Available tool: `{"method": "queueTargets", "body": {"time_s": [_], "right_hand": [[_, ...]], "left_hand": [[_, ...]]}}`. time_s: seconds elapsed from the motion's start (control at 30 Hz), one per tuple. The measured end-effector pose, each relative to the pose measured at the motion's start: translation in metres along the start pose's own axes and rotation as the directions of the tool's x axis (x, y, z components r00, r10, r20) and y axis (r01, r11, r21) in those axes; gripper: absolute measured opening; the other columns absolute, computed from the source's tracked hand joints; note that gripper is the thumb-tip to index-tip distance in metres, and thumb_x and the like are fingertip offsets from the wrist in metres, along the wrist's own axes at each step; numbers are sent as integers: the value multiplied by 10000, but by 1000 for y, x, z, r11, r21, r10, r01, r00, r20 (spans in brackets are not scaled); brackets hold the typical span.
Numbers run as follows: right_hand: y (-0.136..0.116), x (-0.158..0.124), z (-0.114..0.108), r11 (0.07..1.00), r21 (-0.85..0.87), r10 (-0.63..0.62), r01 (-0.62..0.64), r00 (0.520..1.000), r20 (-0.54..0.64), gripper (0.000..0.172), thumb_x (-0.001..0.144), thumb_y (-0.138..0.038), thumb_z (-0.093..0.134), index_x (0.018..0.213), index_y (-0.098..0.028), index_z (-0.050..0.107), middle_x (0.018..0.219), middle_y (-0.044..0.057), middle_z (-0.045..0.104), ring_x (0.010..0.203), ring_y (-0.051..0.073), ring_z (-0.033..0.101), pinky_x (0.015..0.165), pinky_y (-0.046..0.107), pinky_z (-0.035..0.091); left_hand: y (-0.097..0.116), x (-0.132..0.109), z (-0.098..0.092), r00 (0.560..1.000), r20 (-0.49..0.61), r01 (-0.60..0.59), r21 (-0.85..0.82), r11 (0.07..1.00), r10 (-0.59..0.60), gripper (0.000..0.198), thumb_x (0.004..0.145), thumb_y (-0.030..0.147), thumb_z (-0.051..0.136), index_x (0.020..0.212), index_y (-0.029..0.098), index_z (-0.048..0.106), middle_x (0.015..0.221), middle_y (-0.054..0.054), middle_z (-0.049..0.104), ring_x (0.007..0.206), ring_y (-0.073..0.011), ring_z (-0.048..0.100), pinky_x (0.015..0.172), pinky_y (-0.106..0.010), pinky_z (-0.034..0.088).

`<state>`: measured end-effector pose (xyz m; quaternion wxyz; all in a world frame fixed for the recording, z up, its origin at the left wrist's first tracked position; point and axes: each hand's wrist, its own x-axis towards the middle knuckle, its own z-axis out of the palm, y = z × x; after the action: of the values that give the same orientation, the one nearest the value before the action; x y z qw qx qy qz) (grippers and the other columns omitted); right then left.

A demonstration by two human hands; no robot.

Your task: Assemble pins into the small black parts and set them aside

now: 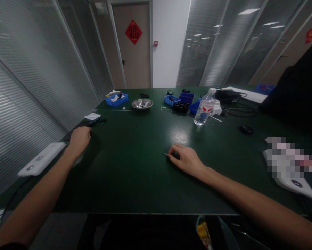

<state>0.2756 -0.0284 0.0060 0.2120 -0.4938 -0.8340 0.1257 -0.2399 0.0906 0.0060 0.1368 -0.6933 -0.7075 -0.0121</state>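
Observation:
My right hand (186,158) rests on the dark green table right of the middle, its fingers curled in a pinch. A thin pointed metal piece (165,154) sticks out to the left from between thumb and forefinger; the rest of it is hidden in the hand. At the table's left side is my left hand (80,138), its fingers bent inward and closed. Whatever they hold, if anything, is out of sight. Just beyond this hand lie small black items (98,121) and a white paper (92,116).
A steel bowl (142,104) with small bits inside stands farther back, between a blue basket (116,99) and other blue trays (172,100). To the right are a water bottle (205,109), black cables (240,109) and a mouse (246,130). A white device (42,159) lies at left.

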Motion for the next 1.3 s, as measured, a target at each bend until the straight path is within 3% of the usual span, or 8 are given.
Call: {"method": "queueTargets", "body": {"time_s": [0.2, 0.43, 0.87, 1.1, 1.3], "right_hand": [[0, -1, -1, 1000, 4, -3, 3, 1000, 0, 77, 947, -281, 616, 961, -218, 658, 952, 13, 647, 741, 143, 587, 662, 276, 400], [-1, 1, -2, 1000, 16, 7, -8, 1000, 7, 87, 952, -290, 606, 961, -222, 661, 956, 11, 648, 713, 133, 581, 648, 274, 400], [1, 1, 1, 1000, -1, -8, 8, 1000, -7, 87, 950, -288, 608, 969, -219, 659, 956, 15, 653, 738, 141, 594, 657, 281, 409], [-1, 1, -1, 1000, 9, -9, 9, 1000, 4, 91, 953, -281, 600, 965, -211, 657, 965, 30, 654, 732, 140, 585, 666, 279, 423], [-1, 1, 0, 1000, 3, 1, -1, 1000, 2, 85, 947, -285, 615, 963, -216, 663, 955, 18, 653, 730, 140, 587, 670, 281, 409]], "left_hand": [[-1, 1, 3, 1000, -20, 3, 3, 1000, -3, 336, 948, 174, 449, 1099, 72, 731, 1065, -186, 704, 981, -305, 646, 898, -410, 493], [-1, -1, 7, 998, -59, 4, -28, 1000, -6, 394, 969, 209, 440, 1272, 100, 668, 1232, -165, 648, 1092, -303, 620, 936, -399, 495], [-2, -1, 7, 999, -54, -5, -82, 997, 1, 378, 956, 220, 455, 1217, 84, 692, 1205, -179, 650, 1108, -324, 609, 915, -398, 499], [3, 3, 4, 998, -32, 61, -57, 996, -63, 437, 964, 282, 396, 1226, 99, 695, 1216, -197, 666, 1087, -346, 631, 917, -404, 490], [2, 4, 1, 1000, -9, 22, -18, 1000, -22, 445, 954, 248, 364, 1172, 81, 714, 1170, -220, 680, 1073, -357, 640, 913, -417, 484]]}}
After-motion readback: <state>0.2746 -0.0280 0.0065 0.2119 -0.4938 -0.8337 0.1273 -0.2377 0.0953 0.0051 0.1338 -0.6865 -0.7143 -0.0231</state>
